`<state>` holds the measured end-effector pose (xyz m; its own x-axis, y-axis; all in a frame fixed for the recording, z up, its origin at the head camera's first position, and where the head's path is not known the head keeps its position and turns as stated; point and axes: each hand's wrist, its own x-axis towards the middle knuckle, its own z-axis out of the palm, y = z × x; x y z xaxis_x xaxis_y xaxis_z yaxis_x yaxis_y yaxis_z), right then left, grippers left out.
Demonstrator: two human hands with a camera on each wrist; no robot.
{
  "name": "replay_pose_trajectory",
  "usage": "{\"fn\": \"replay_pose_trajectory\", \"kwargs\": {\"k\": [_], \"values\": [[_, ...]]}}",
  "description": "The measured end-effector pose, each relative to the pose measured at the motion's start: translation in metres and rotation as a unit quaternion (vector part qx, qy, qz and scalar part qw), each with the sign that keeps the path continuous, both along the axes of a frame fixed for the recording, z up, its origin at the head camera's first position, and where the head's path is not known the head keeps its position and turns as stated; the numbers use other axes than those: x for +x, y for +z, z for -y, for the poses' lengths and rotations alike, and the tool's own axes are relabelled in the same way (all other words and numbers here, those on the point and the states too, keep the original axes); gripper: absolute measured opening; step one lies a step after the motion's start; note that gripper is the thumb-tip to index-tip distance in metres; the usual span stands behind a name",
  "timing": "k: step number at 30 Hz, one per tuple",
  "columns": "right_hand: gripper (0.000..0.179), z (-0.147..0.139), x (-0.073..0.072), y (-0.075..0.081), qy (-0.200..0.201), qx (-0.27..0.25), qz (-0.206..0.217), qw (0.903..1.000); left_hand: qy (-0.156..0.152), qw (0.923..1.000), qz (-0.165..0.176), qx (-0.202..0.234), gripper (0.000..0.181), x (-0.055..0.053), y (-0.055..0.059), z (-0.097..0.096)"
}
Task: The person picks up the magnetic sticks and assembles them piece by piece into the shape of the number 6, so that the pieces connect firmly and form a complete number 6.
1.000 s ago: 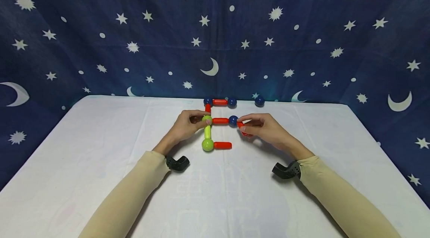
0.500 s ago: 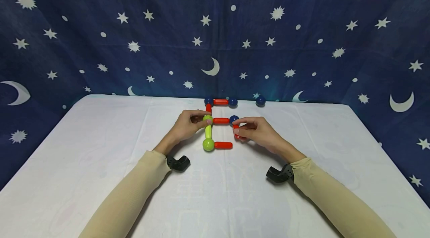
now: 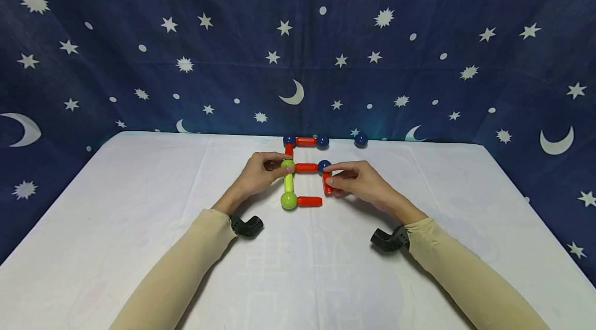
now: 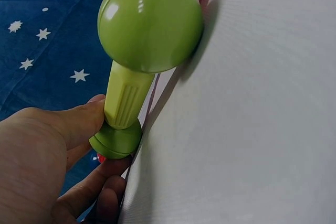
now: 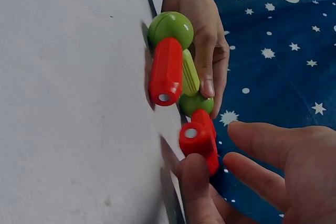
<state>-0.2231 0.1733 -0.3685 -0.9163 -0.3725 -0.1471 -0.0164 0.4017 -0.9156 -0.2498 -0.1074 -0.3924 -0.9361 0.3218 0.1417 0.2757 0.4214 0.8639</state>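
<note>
On the table lies a figure of magnetic rods and balls. My left hand (image 3: 261,172) pinches its middle green ball (image 4: 116,141), which joins a yellow-green rod (image 4: 127,97) to a second green ball (image 4: 152,22). A red rod (image 3: 306,167) runs from the pinched ball to a blue ball (image 3: 324,166). Another red rod (image 3: 327,184) extends from that blue ball toward me. My right hand (image 3: 360,180) is at this rod; in the right wrist view one fingertip (image 5: 195,174) touches it, while the other fingers stand apart. The nearer green ball bears a red rod (image 5: 167,72).
Farther back, a red rod (image 3: 306,141) links two blue balls, the left one (image 3: 289,140) and the right one (image 3: 322,141). A loose blue ball (image 3: 360,139) lies near the far edge of the white table (image 3: 139,206). Behind hangs a starry curtain (image 3: 209,87).
My right hand has moved left and swung the red rod from a slant to pointing toward me beneath the blue ball. The left hand stays on the green ball.
</note>
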Motion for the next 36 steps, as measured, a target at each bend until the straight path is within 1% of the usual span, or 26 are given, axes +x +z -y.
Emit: {"fn": "replay_pose_trajectory", "kwargs": {"k": [4,7,10,13,15,17,21,24,26,30,33,36], "values": [[0.038,-0.003,-0.001,0.002,-0.004,0.011,-0.004,0.9999,0.001,1.0000,0.000,0.001,0.032,0.001,0.001,0.000],[0.037,-0.008,-0.003,0.004,-0.006,0.014,-0.017,0.9997,0.001,1.0000,0.000,0.000,0.032,0.001,0.001,-0.001],[0.038,-0.014,-0.009,0.005,-0.012,0.016,-0.042,0.9989,0.002,1.0000,0.002,-0.002,0.032,0.001,0.001,-0.001],[0.039,-0.023,-0.019,0.004,-0.035,0.030,-0.079,0.9959,0.002,1.0000,0.004,-0.003,0.033,0.001,0.000,-0.001],[0.039,-0.029,-0.028,0.003,-0.064,0.044,-0.108,0.9911,0.003,1.0000,0.005,-0.003,0.033,0.001,0.000,-0.001],[0.039,-0.034,-0.037,0.001,-0.099,0.061,-0.136,0.9838,0.004,1.0000,0.007,-0.004,0.033,0.001,0.000,-0.001],[0.043,-0.042,-0.054,-0.001,-0.166,0.100,-0.181,0.9644,0.006,0.9999,0.007,-0.008,0.033,0.002,0.000,-0.001],[0.047,-0.047,-0.065,-0.004,-0.188,0.129,-0.198,0.9533,0.007,0.9999,0.008,-0.008,0.033,0.002,0.000,0.000],[0.048,-0.049,-0.072,-0.007,-0.193,0.146,-0.201,0.9492,0.007,0.9999,0.007,-0.008,0.033,0.001,-0.001,0.000],[0.048,-0.049,-0.080,-0.011,-0.187,0.170,-0.197,0.9471,0.005,1.0000,0.004,-0.006,0.033,0.000,-0.002,-0.001],[0.047,-0.048,-0.082,-0.013,-0.184,0.176,-0.198,0.9467,0.004,1.0000,0.000,-0.003,0.032,0.000,-0.001,-0.001],[0.045,-0.046,-0.078,-0.013,-0.172,0.167,-0.207,0.9487,0.005,1.0000,0.000,0.000,0.032,0.000,-0.001,-0.001]]}}
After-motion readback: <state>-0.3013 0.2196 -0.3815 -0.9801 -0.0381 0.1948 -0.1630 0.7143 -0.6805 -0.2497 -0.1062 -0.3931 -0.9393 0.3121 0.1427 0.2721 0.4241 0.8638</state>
